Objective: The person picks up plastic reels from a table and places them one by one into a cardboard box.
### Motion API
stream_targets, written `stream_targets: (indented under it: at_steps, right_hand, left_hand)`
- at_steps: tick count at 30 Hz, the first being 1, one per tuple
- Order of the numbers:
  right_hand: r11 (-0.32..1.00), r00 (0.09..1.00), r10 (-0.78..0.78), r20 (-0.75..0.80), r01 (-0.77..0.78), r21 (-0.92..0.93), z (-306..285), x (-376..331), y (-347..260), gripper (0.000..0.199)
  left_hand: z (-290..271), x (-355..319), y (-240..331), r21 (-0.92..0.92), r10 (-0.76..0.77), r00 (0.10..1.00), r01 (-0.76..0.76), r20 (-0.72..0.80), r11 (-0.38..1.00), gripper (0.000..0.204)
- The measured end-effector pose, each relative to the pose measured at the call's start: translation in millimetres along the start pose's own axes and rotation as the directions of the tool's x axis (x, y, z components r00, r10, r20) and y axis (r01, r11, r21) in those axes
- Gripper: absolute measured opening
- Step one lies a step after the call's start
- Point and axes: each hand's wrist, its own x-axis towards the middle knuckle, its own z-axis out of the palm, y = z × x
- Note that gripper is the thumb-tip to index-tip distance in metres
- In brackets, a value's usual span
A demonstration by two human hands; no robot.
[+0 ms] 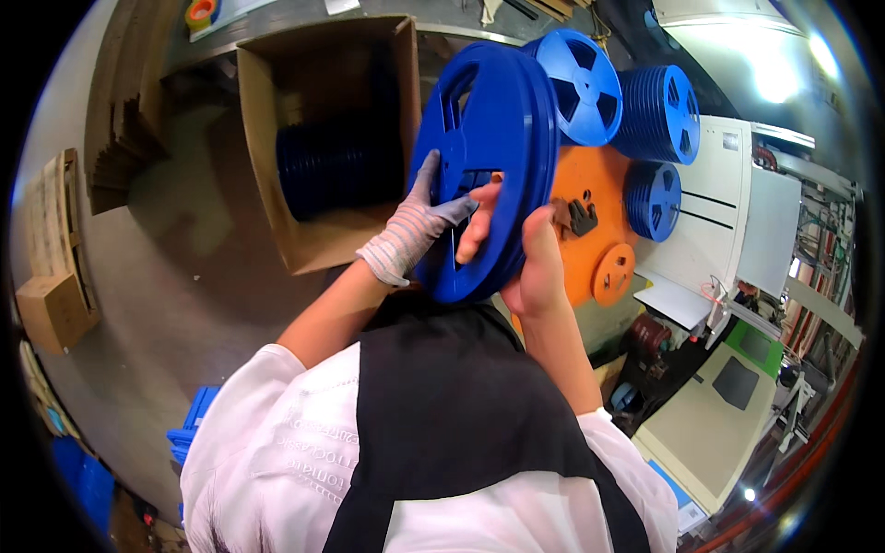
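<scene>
The right hand [535, 276], bare, is closed on a short stack of blue flanged reels [510, 120], its fingers showing through a flange window and its palm at the outer rim. The left hand [410, 230], gloved, lies against the near flange face, fingers extended. The held stack is raised on edge in front of the apron [433, 378], between the carton and the desk.

Left of the grip: open cardboard carton [323, 251], containing a ribbed row of dark blue reels [318, 170]. Right of the grip: orange desk [581, 175], with three further reel stacks [650, 198] and an orange disc [613, 274].

Status (judged): partway. Reels already occupy the carton; the held stack is outside it, and the three other stacks remain unboxed.
</scene>
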Motion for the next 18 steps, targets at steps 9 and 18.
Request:
stream_targets:
  at_steps: [9, 18]
  right_hand:
    - [0.980, 0.948, -0.130, -0.292, 0.079, -0.181, -39, -28, -11, 0.050]
    - [0.914, 0.821, -0.129, -0.557, -0.120, -0.389, -73, -37, -25, 0.043]
  left_hand:
    - [-72, -52, 11, -0.908, 0.258, 0.917, 0.200, 0.306, 0.367, 0.075]
    - [-82, -53, 18, -0.947, 0.288, 0.922, 0.185, 0.260, 0.263, 0.080]
